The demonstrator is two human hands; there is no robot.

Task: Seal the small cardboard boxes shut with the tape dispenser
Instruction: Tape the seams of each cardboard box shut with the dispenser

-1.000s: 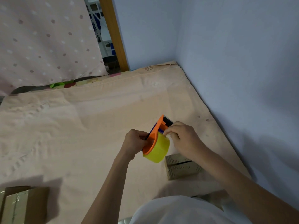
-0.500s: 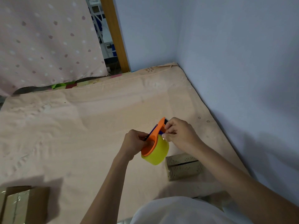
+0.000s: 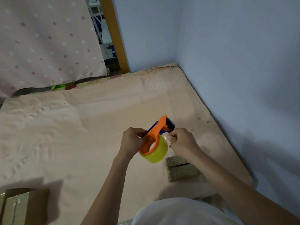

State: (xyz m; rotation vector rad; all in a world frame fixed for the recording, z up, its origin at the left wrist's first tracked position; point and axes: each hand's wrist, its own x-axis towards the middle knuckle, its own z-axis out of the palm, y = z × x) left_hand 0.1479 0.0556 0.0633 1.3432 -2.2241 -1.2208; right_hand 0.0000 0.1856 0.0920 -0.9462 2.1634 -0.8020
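Compared with half a second back, both of my hands are sitting a touch lower in the head view, and my right hand (image 3: 181, 142) has slid off the dispenser's front end to the side of the roll, so the serrated blade is now showing bare at the top.

From the head camera, I am holding the orange tape dispenser (image 3: 158, 129) up above the mattress (image 3: 81, 127), tilted with its blade end pointing away from me and to the right. My left hand (image 3: 132, 142) is curling tight around the dispenser's handle, thumb lying across the orange frame. The yellowish tape roll (image 3: 156, 151) is hanging at the near end of the frame. My right hand is curling just beside the roll, thumb and forefinger pinching the loose clear tape end (image 3: 165, 137) where it is coming off the roll; the strip itself is hard to make out.

One small cardboard box (image 3: 181, 169) is lying on the mattress just beneath my right wrist, near the blue wall (image 3: 235, 78), a dark slot running across its top. A second cardboard box (image 3: 21, 207) is sitting at the near left corner, well apart from the first, with shiny tape across its top. A pink dotted curtain (image 3: 45, 43) is hanging at the far left, beside a wooden post (image 3: 115, 36).
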